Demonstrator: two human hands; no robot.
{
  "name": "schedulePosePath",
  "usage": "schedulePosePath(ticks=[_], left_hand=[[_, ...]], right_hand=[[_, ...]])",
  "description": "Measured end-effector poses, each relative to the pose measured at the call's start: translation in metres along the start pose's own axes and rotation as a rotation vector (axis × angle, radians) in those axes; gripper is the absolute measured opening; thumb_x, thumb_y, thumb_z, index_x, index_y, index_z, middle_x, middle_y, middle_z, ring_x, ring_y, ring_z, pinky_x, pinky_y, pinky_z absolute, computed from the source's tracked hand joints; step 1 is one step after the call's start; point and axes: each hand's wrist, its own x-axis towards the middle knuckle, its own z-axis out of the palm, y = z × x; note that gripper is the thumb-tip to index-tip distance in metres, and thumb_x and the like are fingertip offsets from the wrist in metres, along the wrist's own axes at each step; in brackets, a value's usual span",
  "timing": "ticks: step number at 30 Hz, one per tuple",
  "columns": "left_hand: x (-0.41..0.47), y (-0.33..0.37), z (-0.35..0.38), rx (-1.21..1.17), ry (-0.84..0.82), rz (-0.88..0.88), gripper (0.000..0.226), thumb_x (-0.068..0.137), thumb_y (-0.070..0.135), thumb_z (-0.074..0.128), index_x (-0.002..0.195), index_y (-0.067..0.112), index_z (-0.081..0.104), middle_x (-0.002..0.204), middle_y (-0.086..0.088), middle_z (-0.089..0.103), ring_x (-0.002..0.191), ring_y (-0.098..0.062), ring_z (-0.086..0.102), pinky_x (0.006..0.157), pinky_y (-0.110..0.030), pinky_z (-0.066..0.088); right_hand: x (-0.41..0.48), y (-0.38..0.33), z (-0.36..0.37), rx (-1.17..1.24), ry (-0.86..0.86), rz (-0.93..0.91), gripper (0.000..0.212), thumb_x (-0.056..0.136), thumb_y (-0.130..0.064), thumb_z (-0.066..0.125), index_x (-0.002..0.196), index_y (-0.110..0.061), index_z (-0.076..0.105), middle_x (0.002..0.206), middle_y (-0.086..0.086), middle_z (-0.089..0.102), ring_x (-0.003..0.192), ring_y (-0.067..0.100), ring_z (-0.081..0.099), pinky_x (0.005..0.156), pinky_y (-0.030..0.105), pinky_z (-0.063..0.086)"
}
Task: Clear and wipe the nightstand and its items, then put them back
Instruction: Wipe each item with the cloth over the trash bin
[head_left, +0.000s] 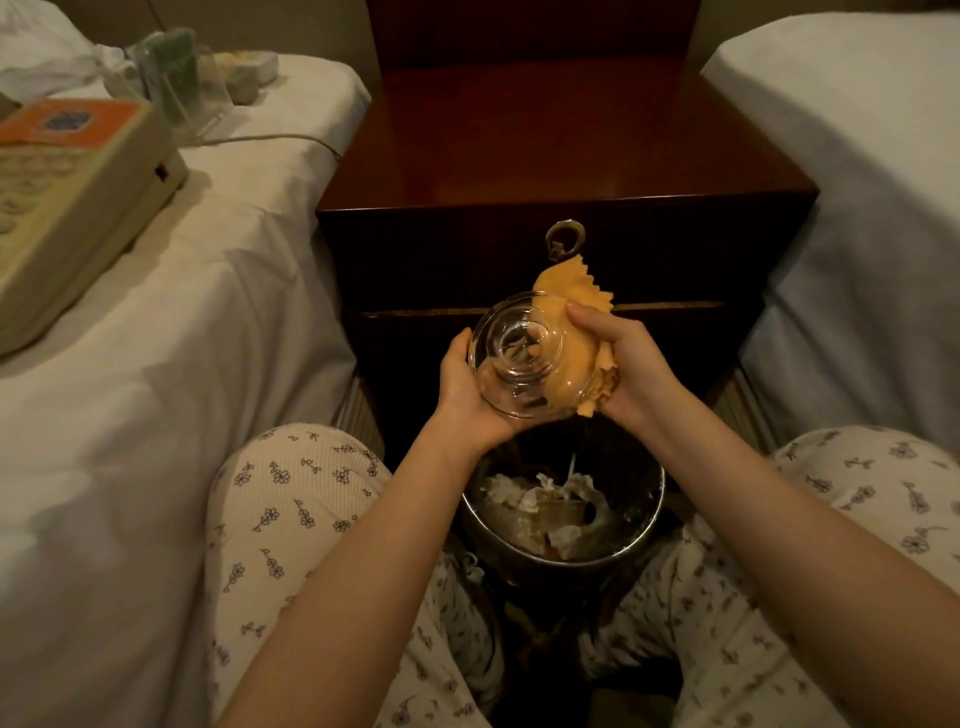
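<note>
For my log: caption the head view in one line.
Left hand holds a glass; right hand presses a cloth on it, over a bin.

No writing can be read. The orange card on top of the beige plastic telephone, which lies at the left edge of the white bed, bears a dark blue emblem too blurred to make out. The telephone's key markings are equally illegible.
</note>
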Motion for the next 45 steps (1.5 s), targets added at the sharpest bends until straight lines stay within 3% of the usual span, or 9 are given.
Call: schedulePosePath(ticks=[7,13,21,25,33,36,38,41,45], left_hand=[[-0.002,-0.003,0.000,-0.054,-0.185,0.025,0.068,0.088,0.066,0.026,0.116,0.013,0.059,0.116,-0.022,0.059,0.111,-0.044,0.052,0.095,-0.069,0.030],[-0.004,-0.005,-0.001,-0.055,-0.231,0.027,0.074,0.082,0.075,0.025,0.138,0.030,0.045,0.136,-0.017,0.048,0.115,-0.042,0.050,0.086,-0.069,0.035],[-0.005,-0.012,-0.001,0.045,-0.184,-0.062,0.078,0.080,0.079,0.020,0.138,0.031,0.043,0.142,-0.017,0.042,0.120,-0.046,0.043,0.089,-0.072,0.027],[0.002,-0.022,-0.001,0.084,-0.120,-0.129,0.080,0.083,0.076,0.019,0.134,0.023,0.048,0.142,-0.018,0.041,0.120,-0.040,0.045,0.094,-0.062,0.030],[0.005,-0.018,0.000,0.066,0.021,-0.118,0.079,0.084,0.074,0.012,0.104,0.014,0.061,0.137,-0.021,0.046,0.127,-0.042,0.041,0.106,-0.066,0.016],[0.002,-0.018,0.001,0.004,0.060,-0.055,0.080,0.086,0.072,0.016,0.097,0.009,0.063,0.120,-0.022,0.058,0.111,-0.037,0.053,0.108,-0.057,0.025],[-0.001,-0.016,0.005,-0.018,0.106,0.009,0.077,0.089,0.067,0.022,0.079,0.006,0.067,0.086,-0.020,0.067,0.086,-0.032,0.058,0.088,-0.045,0.043],[-0.003,-0.014,0.008,0.004,0.136,0.058,0.075,0.092,0.058,0.029,0.049,0.007,0.064,0.049,-0.013,0.062,0.060,-0.026,0.056,0.062,-0.031,0.041],[-0.004,-0.007,0.006,-0.022,0.124,0.085,0.072,0.090,0.058,0.033,0.050,0.006,0.063,0.049,-0.013,0.061,0.065,-0.027,0.054,0.065,-0.032,0.042]], right_hand=[[0.010,0.008,-0.007,-0.339,0.200,-0.167,0.037,0.094,-0.027,0.051,0.129,-0.013,0.047,0.105,-0.002,0.063,0.096,0.014,0.062,0.085,0.029,0.050],[0.013,0.017,-0.012,-1.186,0.457,-0.567,0.025,0.096,-0.031,0.046,0.107,-0.010,0.052,0.102,0.000,0.048,0.082,0.011,0.047,0.062,0.020,0.038],[0.015,-0.001,-0.009,-1.033,0.230,-0.465,0.014,0.090,-0.025,0.060,0.081,-0.014,0.062,0.073,-0.002,0.058,0.068,0.009,0.055,0.063,0.022,0.044],[0.014,0.004,-0.007,-1.295,0.104,-0.479,0.018,0.090,-0.021,0.059,0.072,-0.022,0.055,0.070,-0.006,0.050,0.066,0.011,0.050,0.059,0.024,0.039],[0.008,0.009,0.001,-1.538,0.011,-0.649,0.019,0.089,-0.022,0.057,0.105,-0.016,0.065,0.089,-0.009,0.052,0.087,0.009,0.048,0.071,0.025,0.035],[0.003,0.013,0.005,-1.593,-0.010,-0.662,0.024,0.092,-0.025,0.053,0.111,-0.018,0.064,0.095,-0.005,0.058,0.093,0.011,0.048,0.073,0.023,0.033],[-0.001,0.016,0.008,-1.593,-0.004,-0.666,0.026,0.091,-0.024,0.053,0.115,-0.018,0.062,0.102,-0.003,0.062,0.098,0.012,0.049,0.073,0.022,0.033],[-0.006,0.024,0.012,-1.553,0.018,-0.712,0.031,0.088,-0.017,0.057,0.119,-0.017,0.062,0.107,-0.002,0.063,0.100,0.013,0.049,0.075,0.022,0.032],[-0.010,0.030,0.015,-1.492,0.013,-0.760,0.034,0.082,-0.007,0.060,0.116,-0.012,0.064,0.106,0.003,0.066,0.098,0.020,0.053,0.077,0.027,0.038]])
